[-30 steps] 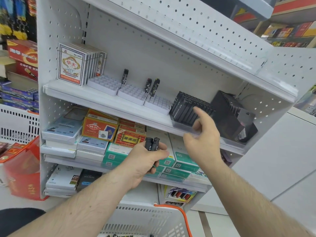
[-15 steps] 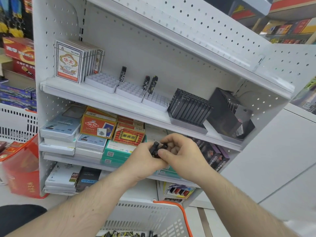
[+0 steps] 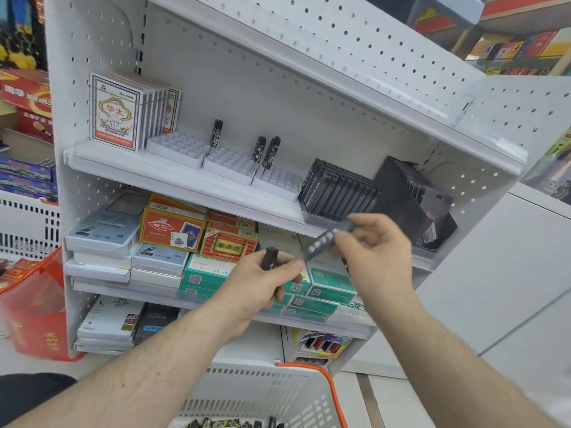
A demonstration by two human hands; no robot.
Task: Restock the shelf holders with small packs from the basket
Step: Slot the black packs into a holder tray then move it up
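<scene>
Head view, looking forward and down at a white pegboard shelf unit (image 3: 278, 72). A small dark pack (image 3: 329, 239), blurred by motion so its print cannot be read, is pinched in the grip of the right hand (image 3: 375, 257), tilted with its upper end toward 2 o'clock. A second dark pack (image 3: 269, 257) is clasped upright in the curled grip of the left hand (image 3: 262, 285); its lower part is hidden inside the fist. The two packs are near each other but apart.

At 6 o'clock a white basket (image 3: 262, 393) with an orange handle is cut off by the frame edge; only the tops of a few dark packs (image 3: 228, 424) are seen inside.

On the middle shelf, at 12 o'clock from the hands, three white grid holders (image 3: 230, 163) lie side by side, with three dark packs (image 3: 267, 151) standing upright in them and most slots open. A box of playing cards (image 3: 116, 115) stands at their 9 o'clock, and a row of black packs (image 3: 338, 191) and a black display box (image 3: 404, 199) at their 3 o'clock.

Boxes (image 3: 173, 230) stacked on the lower shelf are partly covered by both hands. A red bag (image 3: 34, 307) at 8 o'clock is blurred.
</scene>
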